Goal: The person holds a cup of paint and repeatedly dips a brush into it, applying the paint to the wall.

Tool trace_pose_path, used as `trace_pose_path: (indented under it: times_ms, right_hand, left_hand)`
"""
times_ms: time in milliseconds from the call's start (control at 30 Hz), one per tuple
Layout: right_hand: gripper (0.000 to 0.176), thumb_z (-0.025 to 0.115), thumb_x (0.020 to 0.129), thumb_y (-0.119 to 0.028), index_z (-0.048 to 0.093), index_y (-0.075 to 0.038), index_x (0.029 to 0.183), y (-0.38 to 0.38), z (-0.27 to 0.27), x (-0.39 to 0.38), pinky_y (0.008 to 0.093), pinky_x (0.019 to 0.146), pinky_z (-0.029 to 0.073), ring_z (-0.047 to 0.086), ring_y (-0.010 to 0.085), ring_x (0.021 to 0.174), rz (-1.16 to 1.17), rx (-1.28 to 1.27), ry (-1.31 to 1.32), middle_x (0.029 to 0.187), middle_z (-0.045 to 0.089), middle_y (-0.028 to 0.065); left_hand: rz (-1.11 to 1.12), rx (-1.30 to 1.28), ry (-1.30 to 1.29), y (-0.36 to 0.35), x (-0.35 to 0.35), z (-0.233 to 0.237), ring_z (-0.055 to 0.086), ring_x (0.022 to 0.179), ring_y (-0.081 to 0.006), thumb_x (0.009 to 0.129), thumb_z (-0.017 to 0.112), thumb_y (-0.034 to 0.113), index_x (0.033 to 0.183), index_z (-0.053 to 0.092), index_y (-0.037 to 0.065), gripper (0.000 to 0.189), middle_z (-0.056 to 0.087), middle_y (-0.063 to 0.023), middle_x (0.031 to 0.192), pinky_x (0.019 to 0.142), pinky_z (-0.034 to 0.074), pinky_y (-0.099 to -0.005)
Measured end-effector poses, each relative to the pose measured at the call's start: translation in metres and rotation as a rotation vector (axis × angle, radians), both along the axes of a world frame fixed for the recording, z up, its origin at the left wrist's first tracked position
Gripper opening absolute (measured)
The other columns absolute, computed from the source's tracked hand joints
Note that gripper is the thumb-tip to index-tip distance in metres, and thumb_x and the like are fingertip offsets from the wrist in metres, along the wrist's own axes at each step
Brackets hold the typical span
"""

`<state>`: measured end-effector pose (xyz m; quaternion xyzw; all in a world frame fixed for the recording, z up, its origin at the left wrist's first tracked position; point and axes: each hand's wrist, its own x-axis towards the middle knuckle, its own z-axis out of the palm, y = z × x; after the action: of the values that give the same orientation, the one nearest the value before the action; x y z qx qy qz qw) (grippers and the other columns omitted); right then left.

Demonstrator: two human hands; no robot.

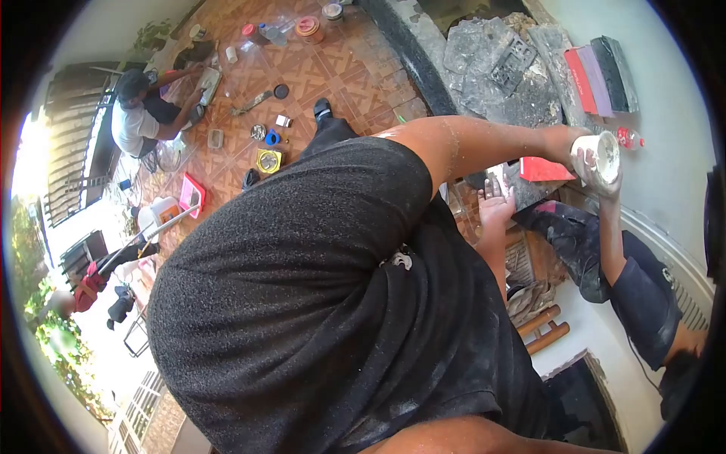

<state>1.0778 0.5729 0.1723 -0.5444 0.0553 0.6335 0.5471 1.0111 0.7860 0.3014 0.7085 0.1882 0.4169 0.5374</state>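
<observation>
My left hand reaches out at the right and grips the near side of a white tub with pale, paste-like material inside. Another person's dusty hand supports the same tub from the far side. Lower and nearer the centre is my right hand, palm up with the fingers apart and nothing in it; its upper forearm is hidden behind my black shirt. A red box lies between my two hands, beside a grey dusty board.
A co-worker in dark clothes is at the right, another person crouches at upper left. Tubs, bottles and tools lie on the tiled floor. Grey rubble and upright boxes line the upper right; a white bucket stands left.
</observation>
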Motion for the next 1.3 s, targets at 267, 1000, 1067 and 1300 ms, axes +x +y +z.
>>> trace_pose_path:
  times_ms: [267,1000,1067,1300]
  right_hand:
    - [0.052,0.038,0.095,-0.052,0.052,-0.020,0.133,-0.014,-0.009,0.009,0.0399,0.087,0.039,0.054,0.0226,0.108,-0.018,0.005,0.020,0.134,0.056,0.0053]
    - [0.051,0.037,0.097,-0.050,0.049,-0.019,0.136,0.011,0.001,0.008,0.0383,0.088,0.038,0.053,0.0211,0.110,0.018,0.073,-0.005,0.136,0.054,0.0062]
    - [0.051,0.037,0.097,-0.050,0.049,-0.019,0.136,0.011,0.001,0.006,0.0379,0.088,0.038,0.053,0.0208,0.109,0.023,0.094,-0.007,0.136,0.054,0.0063]
    - [0.050,0.037,0.096,-0.048,0.051,-0.021,0.135,0.021,0.010,-0.007,0.0379,0.088,0.036,0.052,0.0194,0.106,0.035,0.125,-0.010,0.135,0.054,0.0036]
  left_hand:
    - [0.129,0.033,-0.088,-0.006,0.005,0.022,0.064,0.102,-0.0319,0.059,0.088,0.036,0.122,0.056,0.006,0.077,0.064,-0.0171,0.112,0.089,0.051,-0.0384]
    - [0.225,-0.004,-0.210,-0.011,-0.011,0.033,0.060,0.112,-0.0323,0.070,0.082,0.021,0.128,0.046,0.000,0.072,0.059,-0.0211,0.120,0.094,0.048,-0.0377]
    - [0.216,0.001,-0.206,-0.011,-0.020,0.033,0.060,0.112,-0.0323,0.069,0.083,0.022,0.128,0.046,0.000,0.073,0.058,-0.0207,0.121,0.095,0.048,-0.0378]
    - [0.210,-0.034,-0.198,-0.014,-0.048,0.039,0.062,0.108,-0.0303,0.069,0.082,0.020,0.127,0.046,0.001,0.071,0.062,-0.0192,0.114,0.093,0.049,-0.0374]
